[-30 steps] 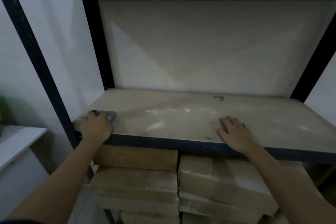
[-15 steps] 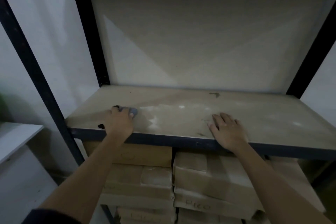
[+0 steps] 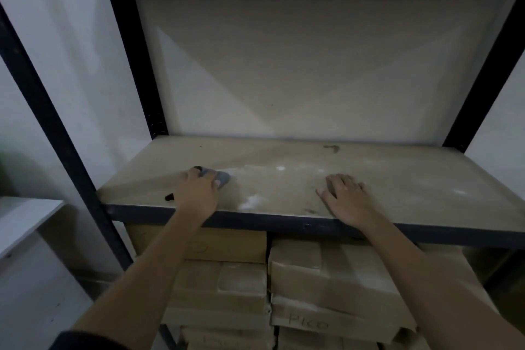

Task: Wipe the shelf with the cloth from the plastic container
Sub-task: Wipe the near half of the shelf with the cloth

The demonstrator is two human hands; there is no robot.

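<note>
A beige shelf board [image 3: 397, 176] in a black metal frame lies in front of me, marked with white dust patches and a dark stain near the back. My left hand [image 3: 197, 193] presses a small grey-blue cloth [image 3: 223, 177] flat on the board's front left part; only the cloth's edges show past my fingers. My right hand [image 3: 348, 196] rests palm down on the board near the front edge, fingers spread, holding nothing. The plastic container is not in view.
Black uprights [image 3: 54, 128] stand at the shelf's corners and an upper shelf hangs overhead. Stacked cardboard boxes [image 3: 326, 293] fill the level below. A white table edge [image 3: 25, 221] is at the lower left. Pale walls lie behind and to the sides.
My left hand has slid the cloth to the right along the front of the board, from the left corner toward the white dust patch. My right hand has stayed put.
</note>
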